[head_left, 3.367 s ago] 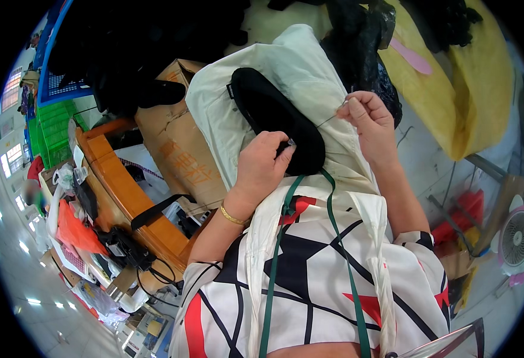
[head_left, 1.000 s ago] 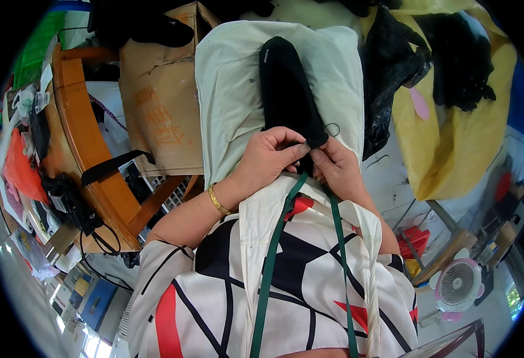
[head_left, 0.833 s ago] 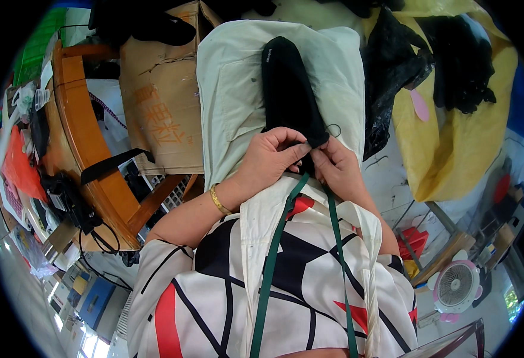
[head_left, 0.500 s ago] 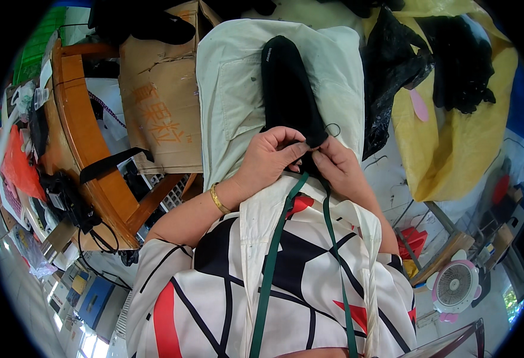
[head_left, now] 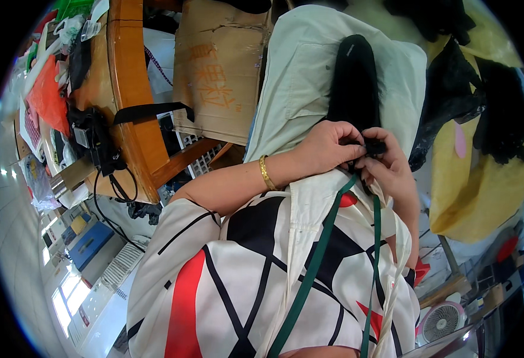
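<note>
Black shoe-shaped piece [head_left: 354, 80]: lies lengthwise on the white cloth [head_left: 297, 77] in front of the body, near end at the fingers.
Left hand [head_left: 331, 145]: thumb and fingers pinched together on that near end.
Right hand [head_left: 391, 164]: close beside the left, fingertips narrowed on the same black end.
Gold bracelet [head_left: 265, 172]: around the left wrist.
Green straps [head_left: 324, 238]: run down over the patterned top [head_left: 238, 262].
Cardboard box [head_left: 214, 71]: left of the cloth.
Yellow sack [head_left: 464, 209]: to the right.

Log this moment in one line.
left hand: pinching black fabric piece at near end | right hand: pinching same end | fabric piece: on white cloth | cardboard box: left of cloth
</note>
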Tool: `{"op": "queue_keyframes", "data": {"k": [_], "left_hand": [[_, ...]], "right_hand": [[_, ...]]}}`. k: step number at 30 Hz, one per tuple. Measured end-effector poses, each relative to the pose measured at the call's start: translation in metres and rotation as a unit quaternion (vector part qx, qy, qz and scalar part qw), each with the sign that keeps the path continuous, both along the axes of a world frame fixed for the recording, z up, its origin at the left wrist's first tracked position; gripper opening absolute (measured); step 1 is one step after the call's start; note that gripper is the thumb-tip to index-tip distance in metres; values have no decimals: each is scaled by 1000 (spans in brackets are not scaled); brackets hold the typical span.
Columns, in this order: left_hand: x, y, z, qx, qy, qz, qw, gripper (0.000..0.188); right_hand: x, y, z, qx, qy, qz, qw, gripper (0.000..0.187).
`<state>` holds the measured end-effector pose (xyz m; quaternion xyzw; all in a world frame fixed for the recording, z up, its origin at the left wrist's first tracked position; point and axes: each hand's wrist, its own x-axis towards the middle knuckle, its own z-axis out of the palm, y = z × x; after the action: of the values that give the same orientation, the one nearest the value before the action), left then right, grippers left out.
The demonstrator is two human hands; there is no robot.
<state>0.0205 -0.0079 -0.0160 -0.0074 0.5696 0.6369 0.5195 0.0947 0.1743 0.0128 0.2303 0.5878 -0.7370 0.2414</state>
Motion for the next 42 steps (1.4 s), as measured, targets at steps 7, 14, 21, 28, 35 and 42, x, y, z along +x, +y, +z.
{"op": "queue_keyframes", "data": {"k": [7, 14, 21, 28, 35, 42], "left_hand": [[-4, 1, 10, -36, 24, -39, 998, 13], [-34, -11, 33, -61, 81, -83, 991, 11], [-32, -22, 29, -98, 248, -102, 958, 15], [-27, -22, 27, -78, 322, -101, 938, 17], [-25, -29, 29, -83, 369, -150, 914, 19], [-25, -46, 25, -33, 506, -181, 842, 30]], "right_hand": [[-26, 23, -18, 360, 250, 141, 888, 35], [-22, -18, -55, 286, 321, -7, 903, 13], [-21, -12, -30, 163, 226, -69, 958, 10], [-23, -26, -14, 401, 454, 21, 796, 6], [-16, -36, 17, 110, 326, -117, 932, 4], [26, 18, 46, -108, 170, -199, 959, 15]]}}
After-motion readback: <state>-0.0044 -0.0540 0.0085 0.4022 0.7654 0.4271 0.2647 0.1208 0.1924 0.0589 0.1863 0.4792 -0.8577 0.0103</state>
